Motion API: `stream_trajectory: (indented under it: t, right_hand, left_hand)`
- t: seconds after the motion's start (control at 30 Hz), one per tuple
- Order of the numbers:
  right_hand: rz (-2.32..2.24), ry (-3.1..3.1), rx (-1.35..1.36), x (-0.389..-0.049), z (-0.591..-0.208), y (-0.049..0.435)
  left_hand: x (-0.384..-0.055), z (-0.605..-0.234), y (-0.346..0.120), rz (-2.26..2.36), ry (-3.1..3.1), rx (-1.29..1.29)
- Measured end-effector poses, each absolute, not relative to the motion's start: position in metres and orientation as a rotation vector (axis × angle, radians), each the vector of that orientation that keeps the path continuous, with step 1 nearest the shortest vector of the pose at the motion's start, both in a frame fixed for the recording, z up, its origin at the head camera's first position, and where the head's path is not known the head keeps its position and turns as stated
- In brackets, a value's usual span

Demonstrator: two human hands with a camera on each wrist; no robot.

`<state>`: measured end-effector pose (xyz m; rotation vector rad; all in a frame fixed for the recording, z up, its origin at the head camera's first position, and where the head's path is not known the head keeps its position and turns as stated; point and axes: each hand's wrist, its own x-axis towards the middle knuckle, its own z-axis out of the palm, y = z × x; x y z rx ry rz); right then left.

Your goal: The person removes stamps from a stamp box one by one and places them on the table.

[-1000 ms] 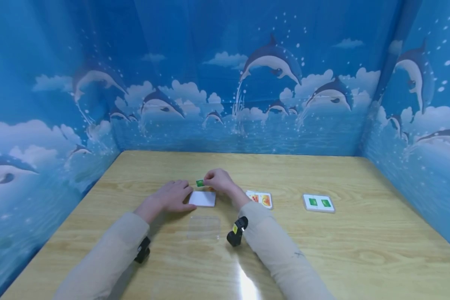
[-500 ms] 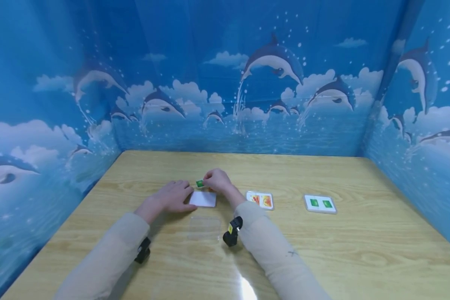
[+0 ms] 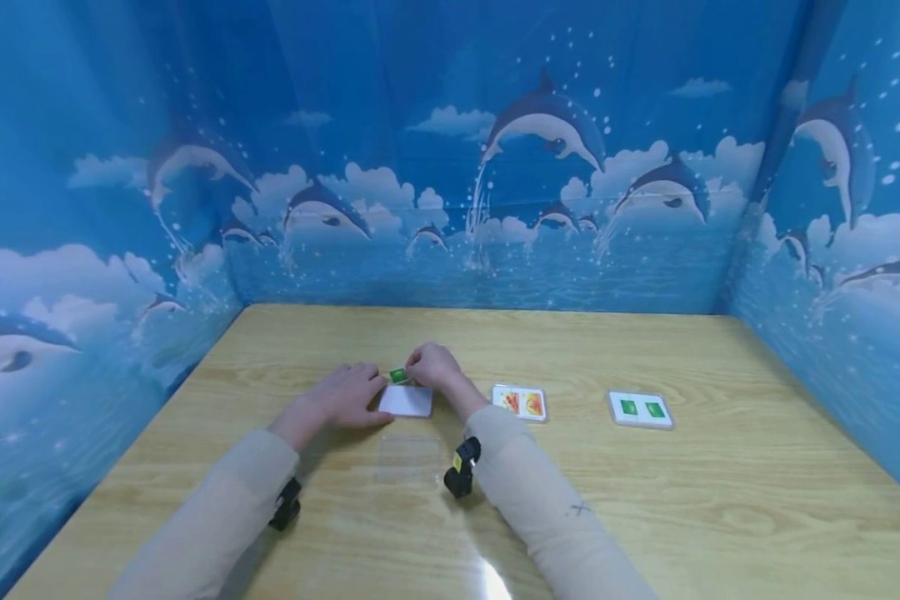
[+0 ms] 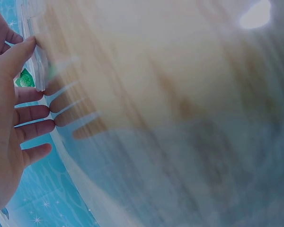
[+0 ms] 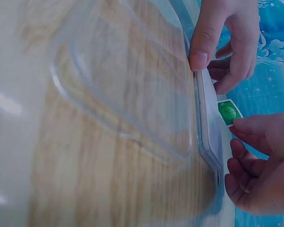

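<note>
In the head view my left hand [image 3: 347, 397] grips the left end of a flat white-topped plastic case [image 3: 407, 402], thumb at its front edge and a finger at its back edge. My right hand [image 3: 433, 365] pinches a small square card with a green picture [image 3: 397, 376] between thumb and index finger. The green card is just behind the case's back edge. In the right wrist view the green card [image 5: 229, 112] stands tilted beside the case [image 5: 209, 118], its picture facing the camera. The right hand's other fingers are loosely curled.
A clear plastic lid [image 3: 408, 458] lies on the wooden table [image 3: 682, 500] in front of the white case. Off to the right are a case with two orange pictures [image 3: 521, 403] and another with two green pictures [image 3: 641, 409]. A dolphin-print curtain [image 3: 450, 208] surrounds the table.
The right hand has brought the green card slightly down toward the white case's back edge. An orange patch seen earlier under the right hand no longer shows. The left hand has stayed in place.
</note>
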<state>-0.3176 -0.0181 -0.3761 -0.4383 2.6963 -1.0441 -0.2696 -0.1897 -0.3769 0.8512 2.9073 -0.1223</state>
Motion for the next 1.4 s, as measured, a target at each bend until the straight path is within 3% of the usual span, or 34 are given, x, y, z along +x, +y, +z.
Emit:
stream_trajectory:
  t: [1.0,1.4]
  right_hand:
    - [-1.017,2.677,-0.454,-0.319,-0.373,-0.015]
    - [-0.956,2.690,-0.581,-0.312,-0.365,-0.009]
  left_hand:
    - [-0.268,-0.373,-0.188,-0.117,2.904,0.817]
    - [-0.267,-0.366,-0.193,-0.084,2.915,0.781]
